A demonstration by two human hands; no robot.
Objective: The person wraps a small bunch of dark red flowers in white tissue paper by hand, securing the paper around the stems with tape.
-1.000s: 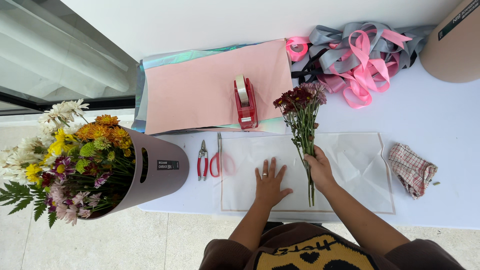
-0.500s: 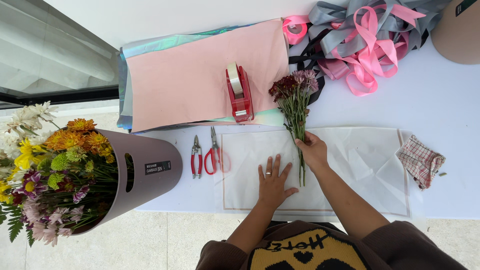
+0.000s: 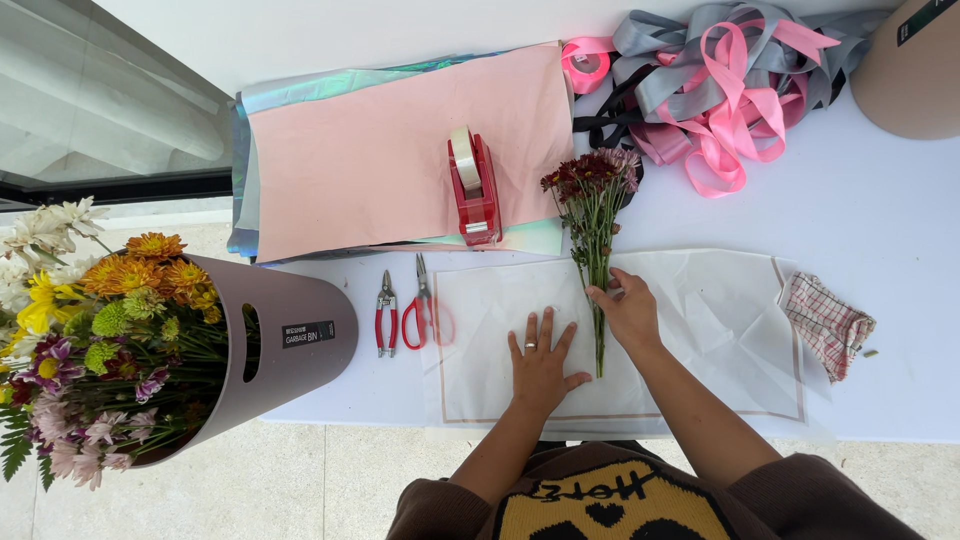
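Beside the table, a grey bin (image 3: 285, 345) holds mixed flowers (image 3: 95, 330).

Florist's workbench: flower bin (image 3: 280, 340), ribbons (image 3: 720, 90), wrapping paper (image 3: 380, 150).

The flowers (image 3: 592, 205) were a small bunch of dark red and mauve blooms on thin green stems, lying flat with the heads toward 12 o'clock and the cut ends toward 6 o'clock. The heads rested on the bare table beyond the sheet's far edge; the stems ran down across the paper (image 3: 700, 340), slightly right of its middle. The paper was a translucent white sheet with a thin pinkish border line, spread flat and faintly creased. The right hand (image 3: 630, 312) pressed on the stems midway along them; the left hand (image 3: 541, 365) lay flat, fingers spread, on the paper at 8 o'clock from it.
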